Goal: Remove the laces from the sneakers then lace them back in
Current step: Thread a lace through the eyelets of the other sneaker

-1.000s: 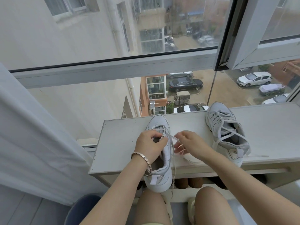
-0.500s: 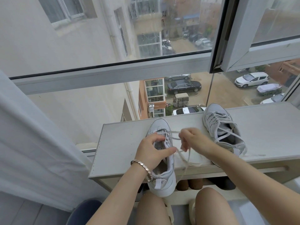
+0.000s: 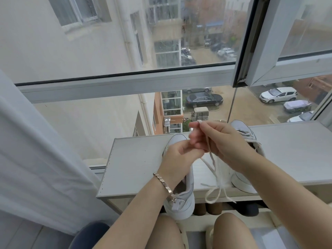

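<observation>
Window glass (image 3: 100,51) backs a pale grey desk (image 3: 136,164), where the left hand (image 3: 177,159) has its grip curled on the upper of a pale grey low-top sneaker (image 3: 185,203) lying directly beneath it, heel past the desk's near edge. Just right of that grip, the right hand (image 3: 222,141) pinches a white flat shoelace (image 3: 214,169), which hangs below it and loops over the desk edge. Behind the right grip sits a second grey laced sneaker (image 3: 242,182).
</observation>
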{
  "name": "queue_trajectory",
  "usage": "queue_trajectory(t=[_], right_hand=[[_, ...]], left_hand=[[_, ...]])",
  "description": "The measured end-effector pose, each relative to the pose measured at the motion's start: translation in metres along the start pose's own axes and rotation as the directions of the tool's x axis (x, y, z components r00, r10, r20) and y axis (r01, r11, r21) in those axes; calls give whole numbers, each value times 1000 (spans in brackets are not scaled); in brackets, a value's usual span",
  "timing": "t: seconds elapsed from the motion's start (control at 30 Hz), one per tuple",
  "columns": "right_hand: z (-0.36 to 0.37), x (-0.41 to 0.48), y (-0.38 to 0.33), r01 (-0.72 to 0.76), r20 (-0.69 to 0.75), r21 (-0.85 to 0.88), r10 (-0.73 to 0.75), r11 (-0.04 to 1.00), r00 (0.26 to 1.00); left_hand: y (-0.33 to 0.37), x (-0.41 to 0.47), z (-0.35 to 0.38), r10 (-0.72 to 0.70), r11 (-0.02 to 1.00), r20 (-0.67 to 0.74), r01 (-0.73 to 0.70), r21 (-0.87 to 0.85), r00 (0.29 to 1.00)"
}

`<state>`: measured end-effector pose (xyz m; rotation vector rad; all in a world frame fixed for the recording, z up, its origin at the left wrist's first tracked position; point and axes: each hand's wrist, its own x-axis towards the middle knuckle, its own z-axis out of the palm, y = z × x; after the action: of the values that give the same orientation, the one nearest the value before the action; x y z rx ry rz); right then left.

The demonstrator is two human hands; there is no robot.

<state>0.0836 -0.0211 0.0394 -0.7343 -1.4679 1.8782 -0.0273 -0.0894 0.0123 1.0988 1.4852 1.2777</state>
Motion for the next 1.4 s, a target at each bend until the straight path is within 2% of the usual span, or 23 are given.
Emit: queue_trajectory(t=[0.07, 0.2, 0.27, 0.33, 0.43, 0.53, 0.63, 0.73, 0.8, 0.87, 0.93, 0.97, 1.0, 1.07, 1.13, 1.17, 1.3, 1.4], right_hand=[[4, 5, 0, -16, -10, 140, 17, 990, 1000], [9, 15, -2, 10, -54, 355, 10, 935, 998], [12, 18, -2, 7, -56, 414, 17, 910, 998], [14, 20, -1, -3, -63, 461, 36, 888, 997], [18, 22, 2, -11, -69, 491, 51, 871, 996], [15, 23, 3, 3, -86, 482, 44, 876, 995], [5, 25, 3, 26, -157, 451, 51, 892, 986], [-10, 29, 6, 55, -278, 470, 89, 881, 956], [-19, 32, 13, 19, -337, 476, 162, 879, 927], [-18, 31, 23, -185, -320, 296, 280, 937, 905], [-8, 22, 33, -387, -218, -70, 365, 919, 905], [-1, 18, 35, -381, -158, -273, 349, 884, 924], [5, 13, 37, -300, -98, -455, 288, 838, 953], [12, 9, 40, -66, -4, -696, 87, 715, 996], [17, 9, 40, 92, 66, -775, -65, 625, 996], [19, 9, 38, 121, 90, -773, -81, 622, 993], [17, 7, 30, 49, 79, -764, 19, 643, 997], [6, 3, 26, -32, 119, -759, 188, 651, 975]], left_hand=[[0, 0, -4, -79, 992, 10, 80, -94, 997], [0, -9, -14, -168, 934, 197, 220, -280, 966], [0, -13, -16, -169, 927, 204, 226, -301, 964], [-3, -12, -15, -169, 959, 156, 199, -202, 973], [-7, -11, -12, -141, 989, 120, 145, -20, 983], [-7, -13, -12, -126, 992, 185, 123, 23, 975], [-5, -16, -22, -96, 993, 160, 84, 78, 983], [0, -17, -43, -97, 995, 78, 99, -23, 992], [2, -14, -57, -131, 972, -12, 126, -196, 991], [3, -8, -64, -170, 912, -89, 123, -390, 981], [6, -2, -63, -183, 863, -115, 103, -495, 976], [8, 0, -60, -181, 854, -113, 99, -511, 977], [10, 3, -57, -179, 853, -108, 100, -513, 978], [14, 8, -48, -168, 864, -88, 104, -493, 982], [19, 13, -41, -151, 874, -65, 103, -474, 986], [21, 16, -39, -144, 878, -63, 98, -469, 988], [24, 29, -42, -133, 896, -185, 38, -443, 974], [14, 40, -52, -150, 903, -319, -2, -430, 936]])
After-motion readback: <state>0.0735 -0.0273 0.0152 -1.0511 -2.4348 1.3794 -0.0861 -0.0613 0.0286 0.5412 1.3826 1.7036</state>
